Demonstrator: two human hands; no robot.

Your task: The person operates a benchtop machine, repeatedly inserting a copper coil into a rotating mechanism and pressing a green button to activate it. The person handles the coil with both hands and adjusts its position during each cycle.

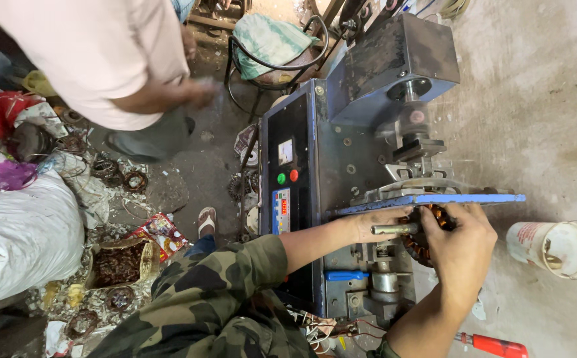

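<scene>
Stator core (428,232): round, dark laminations, copper-coloured windings; sits on the blue winding machine (341,166) under its blue guide plate (461,198). Right hand (461,248) clasps it from above; left hand (378,222) pressed to its side. Mostly hidden by hands; fingertip contact indiscernible.

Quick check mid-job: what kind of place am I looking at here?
Likely a small motor-rewinding workshop: both hands hold a copper-wound stator on a blue winding machine, and old wire coils litter the dirty floor.
</scene>
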